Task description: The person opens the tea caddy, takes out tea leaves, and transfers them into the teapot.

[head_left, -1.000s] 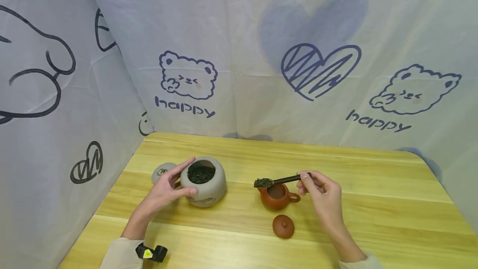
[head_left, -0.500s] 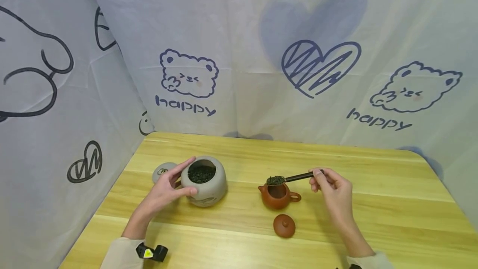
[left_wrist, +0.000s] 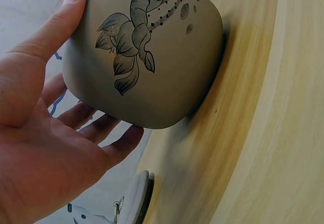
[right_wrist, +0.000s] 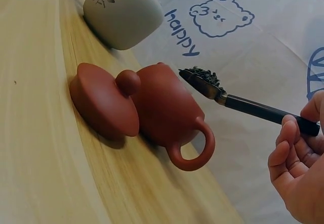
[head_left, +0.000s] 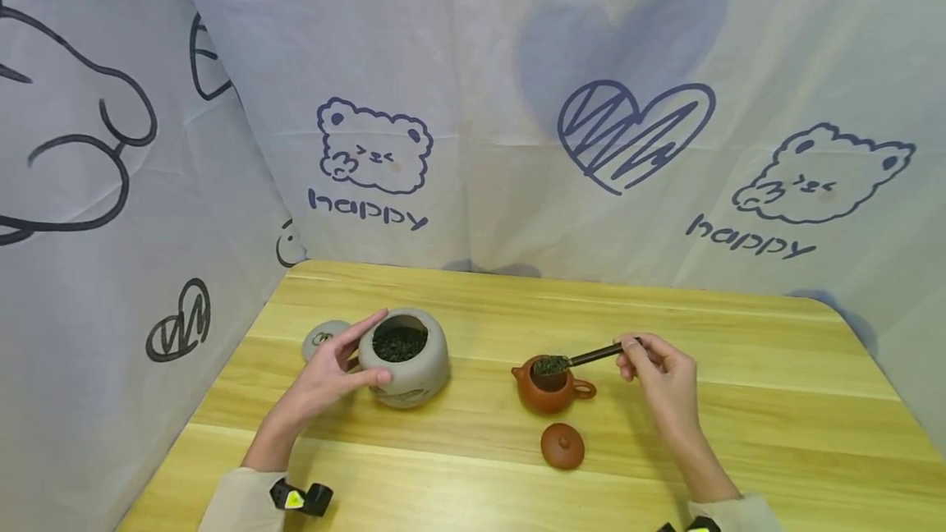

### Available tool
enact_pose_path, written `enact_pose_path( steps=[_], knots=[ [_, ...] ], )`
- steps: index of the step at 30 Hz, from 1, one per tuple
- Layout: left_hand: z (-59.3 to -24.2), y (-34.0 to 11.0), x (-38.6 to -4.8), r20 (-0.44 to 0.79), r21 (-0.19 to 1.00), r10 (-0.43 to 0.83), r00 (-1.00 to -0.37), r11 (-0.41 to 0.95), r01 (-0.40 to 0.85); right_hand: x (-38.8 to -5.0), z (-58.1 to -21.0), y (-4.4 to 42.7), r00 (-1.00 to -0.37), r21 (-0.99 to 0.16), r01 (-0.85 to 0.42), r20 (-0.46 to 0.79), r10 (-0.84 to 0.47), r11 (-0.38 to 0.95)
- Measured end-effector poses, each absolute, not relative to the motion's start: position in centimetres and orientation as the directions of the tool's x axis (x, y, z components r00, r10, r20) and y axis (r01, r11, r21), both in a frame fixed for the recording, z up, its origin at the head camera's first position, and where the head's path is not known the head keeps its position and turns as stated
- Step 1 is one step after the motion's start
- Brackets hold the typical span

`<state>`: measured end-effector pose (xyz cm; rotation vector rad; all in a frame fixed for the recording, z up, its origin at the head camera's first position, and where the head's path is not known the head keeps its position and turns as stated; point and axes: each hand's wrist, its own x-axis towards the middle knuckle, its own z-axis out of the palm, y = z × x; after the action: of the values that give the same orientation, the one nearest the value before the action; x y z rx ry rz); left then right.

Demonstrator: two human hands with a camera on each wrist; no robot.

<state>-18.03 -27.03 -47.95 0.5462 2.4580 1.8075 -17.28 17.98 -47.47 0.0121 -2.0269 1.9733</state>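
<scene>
My left hand holds a round grey tea jar by its side, thumb and fingers spread around it. Dark tea leaves fill much of the jar, and painted leaves decorate its wall. In my right hand I pinch the dark handle of a tea scoop near its end. A heap of tea leaves lies on its blade. That blade is over the mouth of a small reddish-brown teapot, which stands lidless with its spout to the left.
The teapot's lid lies knob up on the wooden table, on the near side of the pot. Behind my left hand is the jar's grey lid with a ring. A printed cloth hangs behind the table.
My right hand has shifted right, carrying the scoop from over the spout to the teapot's mouth; the blade has then dipped lower. My left hand stays on the jar.
</scene>
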Motion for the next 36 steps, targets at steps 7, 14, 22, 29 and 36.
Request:
enact_pose_path(
  steps=[7,14,22,29,36],
  knots=[
    [-47.66,-27.04,-18.21,0.169,0.931,0.308,-0.936,0.262,0.254,-17.47,-47.65,18.05,-0.956,-0.971,-0.228,0.238,0.169,0.077],
    [-47.41,-27.04,-18.28,0.163,0.933,0.309,-0.937,0.261,0.248,-17.52,-47.62,17.99,-0.954,-0.964,-0.241,0.257,0.153,0.116],
    [-47.74,-26.99,-18.11,0.175,0.929,0.310,-0.935,0.263,0.261,-17.41,-47.99,17.88,-0.948,-0.947,-0.264,0.290,0.134,0.183],
    [-48.04,-26.96,-18.06,0.186,0.926,0.307,-0.933,0.263,0.271,-17.40,-48.28,17.83,-0.943,-0.932,-0.282,0.313,0.115,0.226],
    [-48.24,-26.93,-18.07,0.191,0.925,0.306,-0.932,0.262,0.276,-17.22,-48.33,17.74,-0.935,-0.914,-0.313,0.344,0.084,0.259]
  ],
)
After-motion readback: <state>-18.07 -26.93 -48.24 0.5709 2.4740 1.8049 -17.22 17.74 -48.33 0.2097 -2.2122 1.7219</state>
